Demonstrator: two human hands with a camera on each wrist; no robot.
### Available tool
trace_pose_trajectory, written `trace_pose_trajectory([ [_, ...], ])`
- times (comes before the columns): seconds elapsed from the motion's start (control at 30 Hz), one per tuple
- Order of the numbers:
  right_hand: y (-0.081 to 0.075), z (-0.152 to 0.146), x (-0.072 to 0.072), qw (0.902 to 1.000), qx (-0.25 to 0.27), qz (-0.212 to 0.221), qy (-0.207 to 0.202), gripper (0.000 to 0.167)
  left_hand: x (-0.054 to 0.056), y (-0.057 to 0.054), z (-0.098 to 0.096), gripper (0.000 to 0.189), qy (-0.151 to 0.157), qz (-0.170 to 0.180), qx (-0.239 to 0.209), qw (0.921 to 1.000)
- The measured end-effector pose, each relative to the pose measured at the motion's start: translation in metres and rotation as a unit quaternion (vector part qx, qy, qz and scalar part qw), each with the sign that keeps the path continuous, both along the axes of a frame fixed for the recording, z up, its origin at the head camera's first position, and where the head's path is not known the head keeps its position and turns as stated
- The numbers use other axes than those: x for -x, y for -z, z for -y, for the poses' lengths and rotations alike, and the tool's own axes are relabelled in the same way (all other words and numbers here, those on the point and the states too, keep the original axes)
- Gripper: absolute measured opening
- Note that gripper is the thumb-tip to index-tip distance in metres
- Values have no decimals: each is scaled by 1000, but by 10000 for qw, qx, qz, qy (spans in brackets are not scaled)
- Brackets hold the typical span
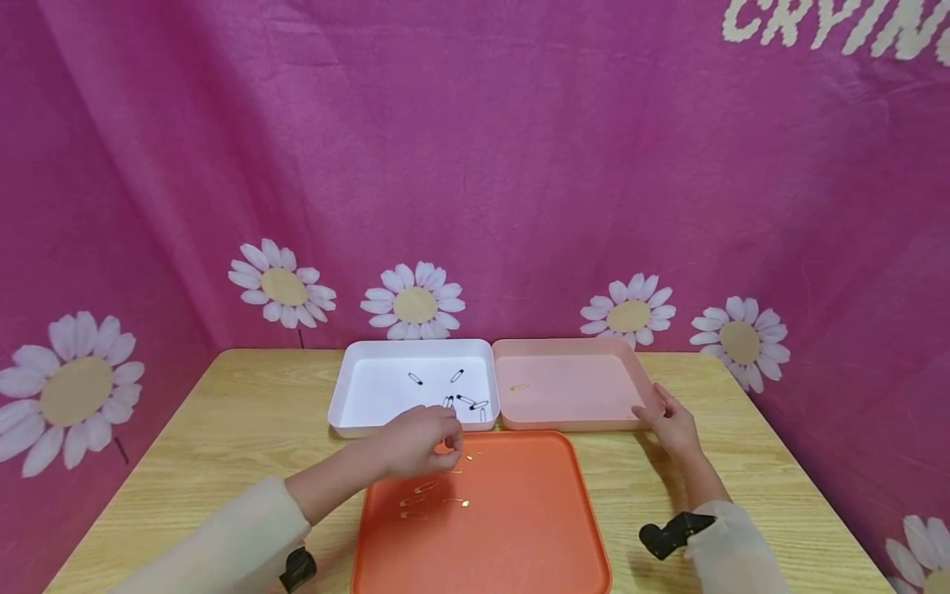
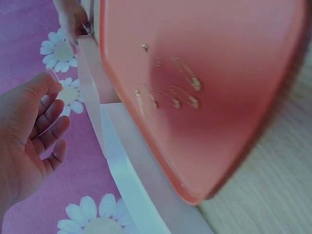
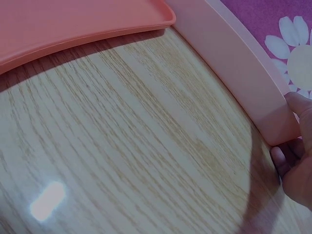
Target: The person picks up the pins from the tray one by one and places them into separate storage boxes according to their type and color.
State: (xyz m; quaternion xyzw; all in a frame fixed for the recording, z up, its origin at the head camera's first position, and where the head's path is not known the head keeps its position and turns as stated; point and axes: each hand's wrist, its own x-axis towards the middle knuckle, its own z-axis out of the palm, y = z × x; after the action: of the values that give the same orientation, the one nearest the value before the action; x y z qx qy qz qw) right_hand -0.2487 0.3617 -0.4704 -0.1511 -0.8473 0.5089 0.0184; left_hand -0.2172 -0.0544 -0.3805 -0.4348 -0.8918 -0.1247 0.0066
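My left hand [image 1: 421, 439] is over the far left part of the orange tray [image 1: 519, 536]. In the left wrist view its thumb and index finger pinch a thin safety pin [image 2: 54, 76], with the other fingers loosely curled. Several gold safety pins [image 2: 185, 75] lie scattered on the orange tray beneath. My right hand [image 1: 674, 425] grips the front right corner of the pink tray [image 1: 579, 392], thumb at the rim and fingers low against the outside. One gold safety pin [image 1: 519, 387] lies in the pink tray. Several black safety pins [image 1: 416, 379] lie in the white tray [image 1: 374, 392].
The white and pink trays stand side by side at the back of the wooden table [image 1: 245, 421], with the orange tray in front of them. A magenta cloth [image 1: 475, 165] with daisies hangs behind. A black device [image 1: 675, 535] sits at the right wrist.
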Motion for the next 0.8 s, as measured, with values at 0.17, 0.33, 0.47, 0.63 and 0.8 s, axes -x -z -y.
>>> trace_pose_trajectory([
  [0.17, -1, 1, 0, 10000, -16, 25, 25, 73, 9, -4, -10, 5, 127, -139, -232, 9996],
  [0.33, -2, 1, 0, 10000, -25, 4, 46, 73, 17, -7, -20, 5, 86, -27, -333, 9994],
  [0.47, -2, 1, -1, 10000, -50, -46, 64, 73, 26, -6, -27, 5, 10, 78, -447, 9990],
  [0.63, -1, 1, -1, 10000, -50, -15, 81, 73, 37, -3, -35, 6, -172, 456, -720, 9962],
  [0.8, -1, 1, 0, 9999, -4, 57, 110, 75, 45, -3, -42, 5, -265, 649, -908, 9934],
])
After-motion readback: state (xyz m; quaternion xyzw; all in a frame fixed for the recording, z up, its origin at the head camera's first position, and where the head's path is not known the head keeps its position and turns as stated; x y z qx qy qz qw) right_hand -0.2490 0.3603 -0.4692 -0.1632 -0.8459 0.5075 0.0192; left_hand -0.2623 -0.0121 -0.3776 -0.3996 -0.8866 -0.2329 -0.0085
